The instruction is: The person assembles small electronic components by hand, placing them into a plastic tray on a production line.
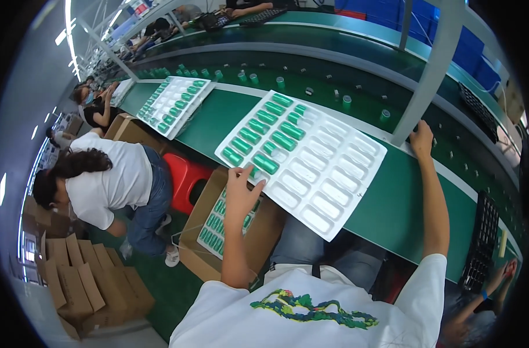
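A white moulded tray [345, 169] lies tilted across the green bench in front of me, its near corner jutting past the edge. Green cylinders [283, 141], like wrapped battery cells, fill its left column and part of the second; the other pockets hold none. At the tray's near left edge is my left hand [241, 190], thumb and finger closed around a small green cylinder [254, 172] in a pocket. My right hand [422, 140] reaches past the bench's far edge beside a pale metal post [430, 75]. Its fingers are curled, and the post hides part of them.
Loose green cylinders [347, 101] stand on the dark green conveyor [311, 75] beyond. Another part-filled tray [174, 107] lies to the left. Below the bench, a cardboard box [203, 255] holds a filled tray. A co-worker [108, 180] bends beside a red stool [183, 180]. A black crate [479, 243] sits right.
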